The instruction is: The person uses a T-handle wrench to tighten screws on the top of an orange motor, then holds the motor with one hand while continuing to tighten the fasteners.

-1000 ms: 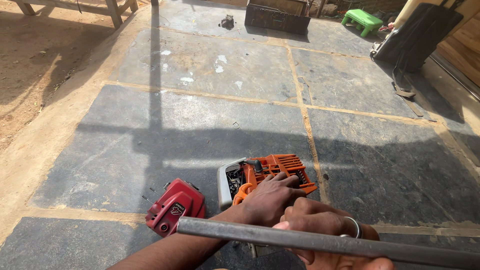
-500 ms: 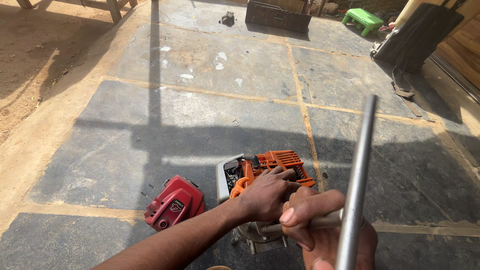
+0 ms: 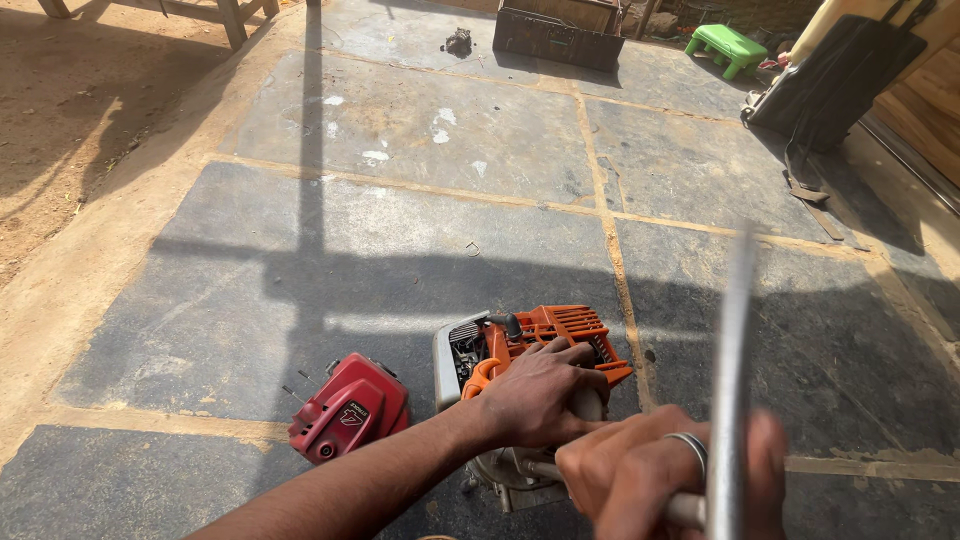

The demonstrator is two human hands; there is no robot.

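An orange and grey small engine (image 3: pixel 545 335) sits on the dark paved floor. My left hand (image 3: pixel 535 395) presses down on top of it, fingers spread over the orange housing. My right hand (image 3: pixel 640 470), with a ring on one finger, is closed around the lower end of a long grey metal tube (image 3: pixel 732 370). The tube stands nearly upright and is blurred. A red engine cover (image 3: pixel 348 408) lies loose on the floor just left of the engine.
Dark stone slabs (image 3: pixel 420 120) with sandy joints cover the ground. A dark wooden box (image 3: pixel 560 35) and a green stool (image 3: pixel 732 45) stand far back. Black sheeting (image 3: pixel 830 85) leans at the right by a wooden wall. Bare dirt lies to the left.
The metal tube has swung from lying across the bottom of the view to nearly upright in my right hand. My left hand has stayed on the engine.
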